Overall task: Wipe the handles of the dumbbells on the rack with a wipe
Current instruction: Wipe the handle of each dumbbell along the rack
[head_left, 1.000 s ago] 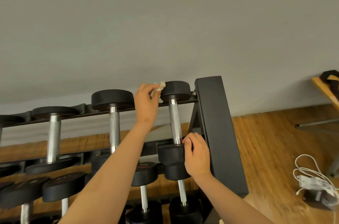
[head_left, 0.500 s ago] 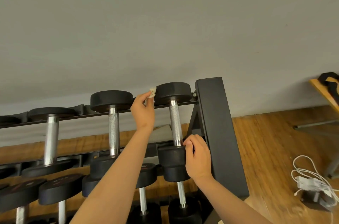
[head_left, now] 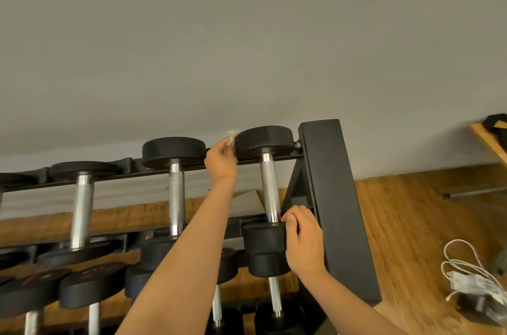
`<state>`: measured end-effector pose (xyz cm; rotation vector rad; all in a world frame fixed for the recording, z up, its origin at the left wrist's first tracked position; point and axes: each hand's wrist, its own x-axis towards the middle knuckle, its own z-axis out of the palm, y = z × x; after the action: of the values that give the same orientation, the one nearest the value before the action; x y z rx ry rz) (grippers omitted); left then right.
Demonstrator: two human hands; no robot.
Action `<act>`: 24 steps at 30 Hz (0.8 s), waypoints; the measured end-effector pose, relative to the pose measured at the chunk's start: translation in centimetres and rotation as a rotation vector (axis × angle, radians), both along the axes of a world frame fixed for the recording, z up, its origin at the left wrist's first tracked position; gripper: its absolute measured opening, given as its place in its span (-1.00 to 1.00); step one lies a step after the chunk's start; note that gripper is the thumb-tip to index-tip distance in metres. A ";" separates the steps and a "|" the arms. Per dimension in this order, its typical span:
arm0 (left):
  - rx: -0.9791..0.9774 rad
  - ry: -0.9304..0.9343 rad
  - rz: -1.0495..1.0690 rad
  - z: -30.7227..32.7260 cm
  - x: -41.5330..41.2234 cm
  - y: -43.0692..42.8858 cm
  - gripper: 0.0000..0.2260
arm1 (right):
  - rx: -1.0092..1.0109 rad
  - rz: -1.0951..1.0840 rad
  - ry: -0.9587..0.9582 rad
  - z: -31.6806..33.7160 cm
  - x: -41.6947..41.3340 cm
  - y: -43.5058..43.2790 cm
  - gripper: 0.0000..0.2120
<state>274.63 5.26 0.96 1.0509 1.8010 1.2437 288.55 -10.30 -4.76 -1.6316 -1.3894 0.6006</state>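
You are pinching the wipe [head_left: 231, 137] in your left hand [head_left: 220, 163], the dumbbell [head_left: 264, 142] sitting just right of it, your right hand [head_left: 304, 242] gripping its near head, handle [head_left: 270, 189] running between both hands.

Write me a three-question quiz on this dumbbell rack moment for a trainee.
1. True or false: the right hand grips the near head of the rightmost top-row dumbbell.
2. Where is the wipe? A) up beside that dumbbell's far head; B) wrapped round the middle of its handle; C) lying on the floor.
3. Fill in: the wipe is pinched in the ___ hand.
Key: 1 true; 2 A; 3 left, that is the left hand.
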 end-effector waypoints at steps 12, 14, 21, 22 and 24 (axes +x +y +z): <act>-0.108 -0.023 0.029 -1.5 -0.6 0.9 -0.82 | 0.003 -0.007 0.004 0.0 -0.1 0.0 -0.67; -0.088 0.020 0.040 -1.6 -0.4 0.9 -0.85 | 0.000 -0.009 0.003 0.0 -0.1 0.0 -0.67; -0.098 0.089 -0.002 -2.1 -0.3 0.8 -0.83 | -0.012 -0.009 0.002 0.0 -0.1 0.0 -0.67; -0.101 0.061 -0.008 -2.1 -0.4 0.8 -0.83 | -0.009 -0.009 0.001 0.1 -0.1 0.0 -0.67; -0.115 -0.003 -0.024 -2.0 -0.4 0.7 -0.82 | -0.008 -0.010 0.000 0.0 -0.1 0.0 -0.66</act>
<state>274.21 5.95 -1.08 1.0029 1.8292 1.1133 288.48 -10.27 -4.78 -1.6444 -1.3794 0.6009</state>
